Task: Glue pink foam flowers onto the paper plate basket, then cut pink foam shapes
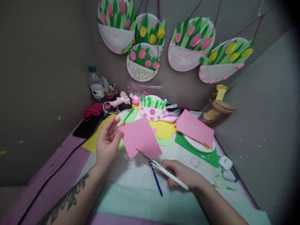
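Observation:
My left hand (109, 137) pinches the left corner of a pink sheet of paper (142, 134), holding it up over the table. My right hand (179, 173) grips white-handled scissors (167, 173). Their blades reach the sheet's lower edge, where a small curved notch shows. Below the scissors, a dark blue pencil (156, 182) lies on the white and mint covering. Just behind the pink sheet stands a small white paper-plate basket (152, 113) with green paper leaves and pink flowers. A second plate (122, 117) with light green leaves is partly hidden behind my left hand.
To the right, another pink sheet (194, 129) rests over a white plate and green paper (199, 153). A glue gun (122, 99) and a bottle (96, 86) stand at the back left. Finished plate baskets (142, 67) hang above. A black cable (61, 173) crosses the left side.

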`<state>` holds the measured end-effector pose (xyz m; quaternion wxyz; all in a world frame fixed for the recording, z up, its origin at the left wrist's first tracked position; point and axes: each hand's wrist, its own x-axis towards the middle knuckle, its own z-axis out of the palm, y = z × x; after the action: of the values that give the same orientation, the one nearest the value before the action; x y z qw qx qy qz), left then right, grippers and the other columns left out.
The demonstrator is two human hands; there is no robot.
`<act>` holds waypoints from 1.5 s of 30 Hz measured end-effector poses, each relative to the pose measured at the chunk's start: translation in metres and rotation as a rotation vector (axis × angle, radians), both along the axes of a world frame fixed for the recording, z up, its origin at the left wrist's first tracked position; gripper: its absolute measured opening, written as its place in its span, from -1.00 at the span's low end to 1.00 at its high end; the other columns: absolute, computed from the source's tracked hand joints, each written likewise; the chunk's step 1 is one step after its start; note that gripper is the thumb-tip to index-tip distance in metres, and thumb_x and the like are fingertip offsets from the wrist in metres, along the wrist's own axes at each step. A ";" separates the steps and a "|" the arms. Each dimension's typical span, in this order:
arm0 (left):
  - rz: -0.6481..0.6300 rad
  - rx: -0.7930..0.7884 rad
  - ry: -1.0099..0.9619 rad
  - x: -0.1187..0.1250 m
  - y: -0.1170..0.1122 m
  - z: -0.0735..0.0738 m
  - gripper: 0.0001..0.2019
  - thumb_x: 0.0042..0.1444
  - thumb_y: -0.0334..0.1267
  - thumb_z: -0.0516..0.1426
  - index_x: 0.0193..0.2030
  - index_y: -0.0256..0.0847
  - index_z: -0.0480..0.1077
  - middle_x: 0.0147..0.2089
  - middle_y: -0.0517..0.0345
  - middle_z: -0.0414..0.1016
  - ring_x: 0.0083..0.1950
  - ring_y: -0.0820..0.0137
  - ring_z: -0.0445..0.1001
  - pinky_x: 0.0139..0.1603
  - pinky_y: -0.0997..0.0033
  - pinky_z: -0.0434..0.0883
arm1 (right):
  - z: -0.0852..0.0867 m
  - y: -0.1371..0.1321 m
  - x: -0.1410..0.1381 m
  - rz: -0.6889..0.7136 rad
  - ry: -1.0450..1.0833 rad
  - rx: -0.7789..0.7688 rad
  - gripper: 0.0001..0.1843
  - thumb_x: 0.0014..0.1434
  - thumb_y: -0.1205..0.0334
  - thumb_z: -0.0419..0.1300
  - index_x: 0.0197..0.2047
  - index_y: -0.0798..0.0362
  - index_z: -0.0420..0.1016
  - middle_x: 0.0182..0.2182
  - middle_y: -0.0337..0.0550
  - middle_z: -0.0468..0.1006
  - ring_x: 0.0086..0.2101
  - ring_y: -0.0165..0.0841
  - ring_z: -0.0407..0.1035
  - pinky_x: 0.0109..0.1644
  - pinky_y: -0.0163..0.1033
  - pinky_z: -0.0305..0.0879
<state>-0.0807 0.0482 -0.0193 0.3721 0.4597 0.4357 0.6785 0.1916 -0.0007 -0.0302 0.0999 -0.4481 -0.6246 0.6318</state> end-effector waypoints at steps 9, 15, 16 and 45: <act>-0.382 -0.292 0.081 0.015 -0.014 0.004 -0.64 0.06 0.01 0.17 -0.17 -0.25 0.34 -0.39 0.18 0.41 -0.43 0.49 0.38 -0.44 0.52 0.31 | -0.006 -0.004 -0.016 -0.247 0.022 0.090 -0.70 -0.20 0.20 0.27 -0.47 0.03 0.18 -0.60 -0.38 0.26 -0.54 -0.48 0.10 -0.50 -0.38 -0.02; -0.408 -0.404 0.193 0.021 -0.022 0.018 -0.68 0.05 -0.02 0.16 -0.48 -0.28 0.34 -0.59 0.26 0.30 -0.59 0.57 0.20 -0.56 0.55 0.16 | -0.007 -0.007 -0.027 -0.254 0.036 0.041 -0.66 -0.24 0.22 0.30 -0.49 0.02 0.17 -0.62 -0.42 0.26 -0.56 -0.49 0.10 -0.51 -0.38 -0.02; -0.411 -0.416 0.191 0.021 -0.022 0.018 -0.68 0.05 -0.02 0.16 -0.48 -0.28 0.35 -0.60 0.27 0.29 -0.59 0.57 0.19 -0.57 0.55 0.15 | -0.007 -0.008 -0.028 -0.256 0.047 0.037 -0.67 -0.24 0.22 0.30 -0.48 0.02 0.17 -0.62 -0.41 0.27 -0.56 -0.49 0.11 -0.51 -0.38 -0.01; -0.362 -0.428 0.161 0.019 -0.024 0.019 -0.71 0.07 -0.05 0.17 -0.49 -0.25 0.36 -0.63 0.30 0.28 -0.59 0.57 0.19 -0.56 0.57 0.14 | -0.002 -0.006 -0.025 -0.187 0.009 0.010 -0.72 -0.23 0.22 0.24 -0.48 0.03 0.19 -0.59 -0.36 0.35 -0.52 -0.46 0.19 -0.51 -0.39 0.07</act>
<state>-0.0615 0.0246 0.0002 0.5400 0.4933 0.5079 0.4551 0.1671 -0.0072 -0.0324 0.1636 -0.5012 -0.5827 0.6185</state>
